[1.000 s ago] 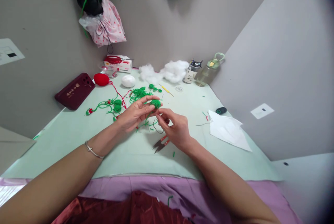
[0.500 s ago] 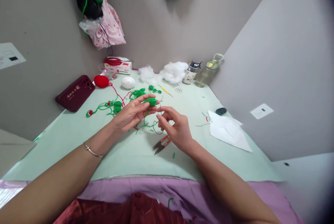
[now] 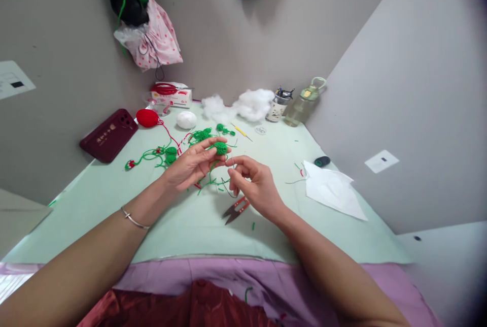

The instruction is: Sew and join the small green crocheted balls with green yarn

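Observation:
Between the thumb and fingers of my left hand (image 3: 190, 164) is a small green crocheted piece (image 3: 221, 149). My right hand (image 3: 253, 182) is just to the right of it, its thumb and fingers pinched close together on a thin dark thread (image 3: 227, 188). The thread loops down below the fingers. Whether a needle is in the pinch is too small to make out. Red-handled thread snips (image 3: 236, 209) lie on the table under my right hand. Green yarn pieces (image 3: 201, 135) and strands are spread behind and beneath my left hand.
On the pale green table (image 3: 171, 230) are a dark red phone (image 3: 109, 135), red yarn ball (image 3: 147, 118), white ball (image 3: 186, 120), white stuffing (image 3: 254, 105), yellow crochet hook (image 3: 241, 131), pen cup (image 3: 277, 107), bottle (image 3: 302, 106) and white sheet (image 3: 333, 190).
My right hand has shifted very slightly left, and the dark thread loop below it has changed shape. My left hand still holds the green piece in nearly the same place.

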The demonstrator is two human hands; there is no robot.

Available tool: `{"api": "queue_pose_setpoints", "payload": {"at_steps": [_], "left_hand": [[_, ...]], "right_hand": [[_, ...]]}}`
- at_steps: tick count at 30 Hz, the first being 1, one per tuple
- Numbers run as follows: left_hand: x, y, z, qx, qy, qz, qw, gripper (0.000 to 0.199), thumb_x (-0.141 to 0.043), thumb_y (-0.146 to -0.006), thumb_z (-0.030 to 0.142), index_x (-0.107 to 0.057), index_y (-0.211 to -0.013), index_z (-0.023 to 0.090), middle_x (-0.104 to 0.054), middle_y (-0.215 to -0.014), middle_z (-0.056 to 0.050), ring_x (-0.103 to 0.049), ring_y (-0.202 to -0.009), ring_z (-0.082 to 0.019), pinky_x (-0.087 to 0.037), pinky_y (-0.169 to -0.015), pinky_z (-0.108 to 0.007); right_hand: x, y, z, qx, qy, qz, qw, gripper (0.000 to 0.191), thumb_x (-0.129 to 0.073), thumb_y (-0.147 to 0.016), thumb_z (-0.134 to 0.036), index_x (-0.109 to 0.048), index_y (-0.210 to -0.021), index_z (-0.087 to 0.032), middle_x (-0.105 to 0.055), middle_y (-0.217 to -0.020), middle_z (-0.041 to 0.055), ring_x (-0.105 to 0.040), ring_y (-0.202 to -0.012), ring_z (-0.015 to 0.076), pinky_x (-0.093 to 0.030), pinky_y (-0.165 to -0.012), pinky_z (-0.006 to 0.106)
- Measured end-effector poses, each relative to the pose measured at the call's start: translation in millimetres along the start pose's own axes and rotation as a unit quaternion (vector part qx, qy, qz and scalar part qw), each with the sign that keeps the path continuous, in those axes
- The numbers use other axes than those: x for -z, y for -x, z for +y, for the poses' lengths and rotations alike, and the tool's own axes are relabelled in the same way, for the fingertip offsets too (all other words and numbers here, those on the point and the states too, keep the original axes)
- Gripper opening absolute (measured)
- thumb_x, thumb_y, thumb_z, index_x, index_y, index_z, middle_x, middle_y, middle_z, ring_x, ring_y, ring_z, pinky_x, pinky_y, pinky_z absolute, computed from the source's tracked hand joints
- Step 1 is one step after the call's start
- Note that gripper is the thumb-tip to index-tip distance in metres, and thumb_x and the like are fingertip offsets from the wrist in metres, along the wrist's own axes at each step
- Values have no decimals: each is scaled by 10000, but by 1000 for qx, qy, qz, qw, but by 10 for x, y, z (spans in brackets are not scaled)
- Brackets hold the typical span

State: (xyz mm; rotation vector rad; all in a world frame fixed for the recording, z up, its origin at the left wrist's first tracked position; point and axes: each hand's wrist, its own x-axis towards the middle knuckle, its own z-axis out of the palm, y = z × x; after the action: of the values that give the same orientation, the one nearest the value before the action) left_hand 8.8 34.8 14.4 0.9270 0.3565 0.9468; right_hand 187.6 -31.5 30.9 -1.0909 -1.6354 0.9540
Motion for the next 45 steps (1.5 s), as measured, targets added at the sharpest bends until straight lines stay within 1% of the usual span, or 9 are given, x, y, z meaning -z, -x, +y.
{"api": "queue_pose_setpoints", "payload": {"at_steps": [7,13,17,22,26,31,37,42,45], "left_hand": [[-10,7,-35,10,-27,3,1000,258,-721,-879,242,-675,-1124,174,-726,-1036,-70,-665,-801,-127,-540,-780,-243],[-40,4,-75,16,-36,16,999,254,-760,-843,242,-671,-1070,171,-722,-965,-45,-653,-733,-106,-539,-718,-215],[-12,9,-88,33,-47,2,998,248,-735,-864,253,-671,-1094,185,-723,-1027,-61,-666,-769,-121,-525,-649,-190],[19,25,-28,65,-27,-42,997,258,-681,-906,244,-655,-1158,196,-712,-1090,-82,-694,-855,-150,-555,-720,-216],[33,33,10,64,-10,-45,997,243,-684,-903,224,-658,-1145,222,-718,-1067,-58,-704,-870,-141,-557,-793,-225],[54,24,0,73,-11,-34,997,255,-701,-895,233,-662,-1147,219,-723,-1067,-58,-714,-881,-142,-560,-808,-225],[28,3,-35,47,-39,6,998,261,-755,-850,242,-663,-1090,194,-712,-954,-36,-700,-818,-141,-550,-685,-200],[5,-16,-46,39,-50,32,997,277,-740,-863,255,-648,-1107,163,-716,-979,-61,-688,-818,-144,-553,-708,-218],[10,-30,-31,26,-36,44,998,238,-725,-867,223,-650,-1078,142,-723,-985,-72,-689,-810,-136,-559,-796,-240]], "right_hand": [[9,18,26,31,62,-5,998,125,-523,-868,-209,-636,-920,-196,-546,-549,-63,-523,-477,86,-436,-514,204],[37,22,73,82,143,-63,984,153,-492,-892,-197,-643,-913,-211,-540,-577,-58,-469,-492,79,-411,-549,197],[-18,41,91,125,199,-88,968,184,-471,-900,-173,-649,-873,-211,-576,-640,-39,-406,-506,81,-361,-536,194],[-127,91,126,215,256,-74,940,211,-453,-953,-200,-663,-933,-201,-651,-675,-2,-499,-549,108,-394,-595,216],[-146,110,145,253,296,-58,919,223,-440,-984,-224,-658,-943,-202,-647,-654,5,-538,-557,123,-384,-599,232],[-109,106,114,243,255,-58,934,199,-478,-963,-188,-673,-1000,-191,-632,-654,-5,-510,-540,111,-380,-591,225],[-23,70,62,150,166,-83,971,204,-498,-945,-202,-699,-969,-178,-587,-649,-23,-420,-517,82,-382,-558,197],[101,52,-31,79,149,-153,974,141,-541,-959,-240,-619,-1072,-209,-586,-644,-49,-519,-528,86,-424,-573,196],[230,38,-121,48,128,-92,986,72,-567,-962,-277,-565,-1010,-222,-571,-605,-72,-527,-501,87,-436,-557,205]]}}
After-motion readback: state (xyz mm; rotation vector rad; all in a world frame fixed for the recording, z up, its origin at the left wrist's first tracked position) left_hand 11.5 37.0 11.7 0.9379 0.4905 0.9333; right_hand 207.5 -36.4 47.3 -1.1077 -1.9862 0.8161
